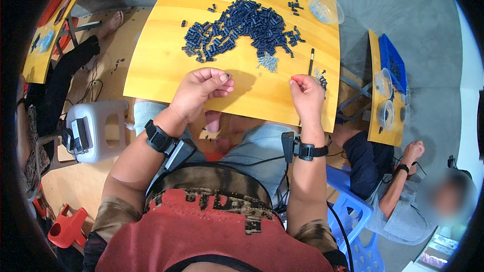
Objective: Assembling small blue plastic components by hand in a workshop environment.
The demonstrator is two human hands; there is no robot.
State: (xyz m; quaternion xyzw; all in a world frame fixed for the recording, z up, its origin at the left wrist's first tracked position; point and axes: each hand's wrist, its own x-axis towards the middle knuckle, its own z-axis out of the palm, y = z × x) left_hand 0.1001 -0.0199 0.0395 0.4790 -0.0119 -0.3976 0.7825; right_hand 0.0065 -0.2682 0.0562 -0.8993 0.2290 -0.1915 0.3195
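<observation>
My left hand (201, 90) hovers over the near edge of a yellow wooden table (156, 65), fingers pinched around a tiny dark part at the fingertips. My right hand (305, 93) is closed around a small tool with an orange-red tip, which shows at its thumb side. A big pile of small black plastic parts (242, 27) lies in the middle of the table beyond both hands. A little heap of silver screws (268, 62) sits between the pile and my right hand. Both wrists wear black bands with devices.
A clear plastic bowl (325, 7) stands at the table's far right. A black pencil-like stick (311, 60) lies near the right edge. A white plastic jug (96, 128) sits on the floor at left. Another person (403, 196) sits at right by a second table with a blue tray (392, 63).
</observation>
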